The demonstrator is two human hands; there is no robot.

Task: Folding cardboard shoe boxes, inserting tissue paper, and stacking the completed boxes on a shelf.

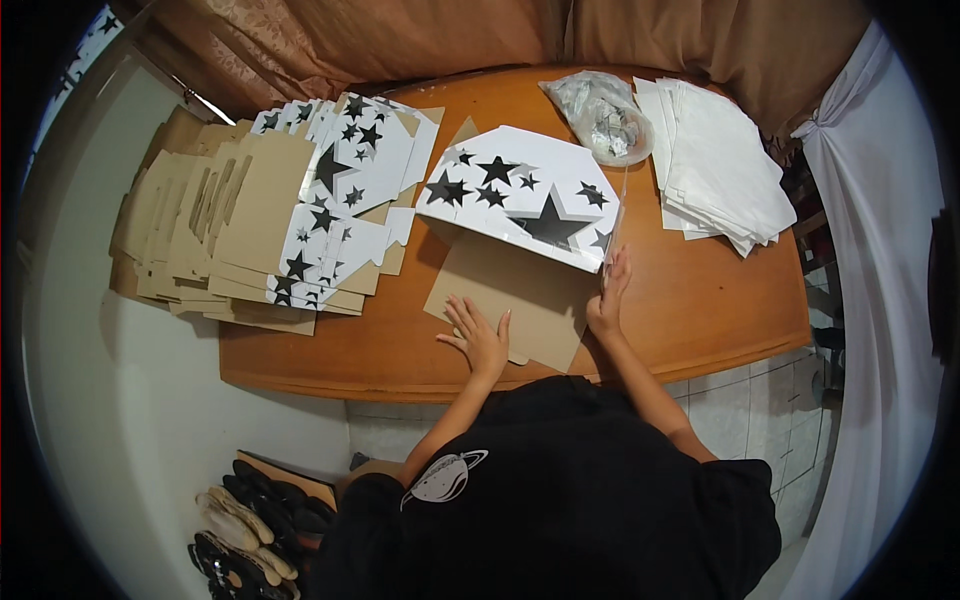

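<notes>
In front of me is a partly folded cardboard box (pixel 535 183), white with black stars on its raised panel. A plain brown flap (pixel 500 300) of it lies toward me on the table. My left hand (pixel 478 340) rests on this flap, fingers spread and holding nothing. My right hand (pixel 608 300) stands at the box's right front corner, its fingers stretched out along the side edge. A thin clear strip or edge runs up that side; I cannot tell which it is.
Many flat cardboard pieces (pixel 215 220), brown and star-printed, are stacked at the left. Behind the box sits a clear plastic bag (pixel 600 110) with silvery contents. White sheets (pixel 715 160) are piled at the far right of the wooden table (pixel 700 310). Shoes (pixel 250 520) are at lower left.
</notes>
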